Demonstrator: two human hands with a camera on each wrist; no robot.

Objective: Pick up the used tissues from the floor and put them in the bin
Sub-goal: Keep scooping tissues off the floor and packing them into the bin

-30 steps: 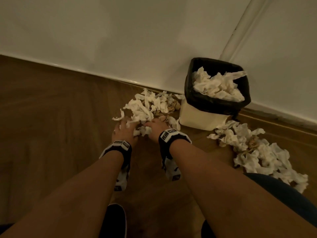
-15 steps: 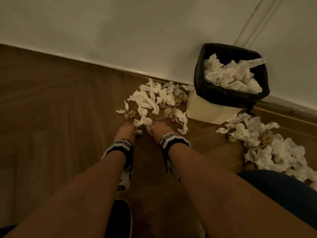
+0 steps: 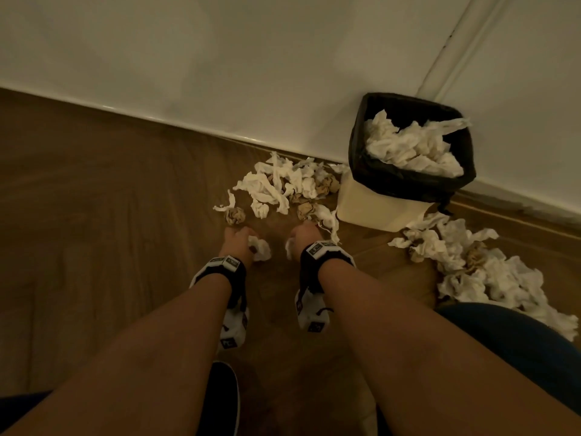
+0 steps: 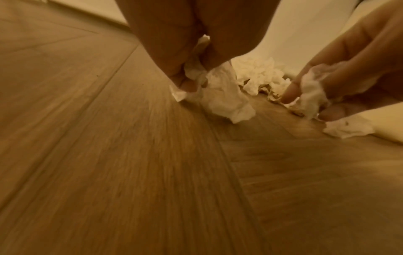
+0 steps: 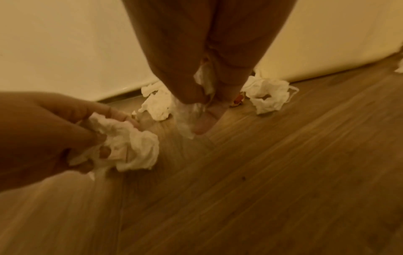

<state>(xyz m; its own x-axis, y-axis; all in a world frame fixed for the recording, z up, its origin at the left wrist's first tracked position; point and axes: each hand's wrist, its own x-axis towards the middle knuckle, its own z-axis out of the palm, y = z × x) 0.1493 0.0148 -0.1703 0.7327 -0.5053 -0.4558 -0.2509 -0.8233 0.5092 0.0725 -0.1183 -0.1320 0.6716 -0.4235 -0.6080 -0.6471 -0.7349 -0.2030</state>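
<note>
Head view: left hand (image 3: 239, 243) and right hand (image 3: 303, 239) each clutch tissue wad just above floor (image 3: 94, 231). Bin (image 3: 408, 184) lies ahead and right of both grips; right hand nearer. Loose tissue pile (image 3: 283, 187) directly ahead of fingers.

Left wrist view: left hand fingers curled tight round wad (image 4: 194, 72).

Right wrist view: right hand pinches wad (image 5: 203, 77); transfer to bin judged next, rightward.

Dim warm indoor light, wrist views yellow-tinted and motion-blurred, head view sharper, edges curved by wide-angle lens
</note>
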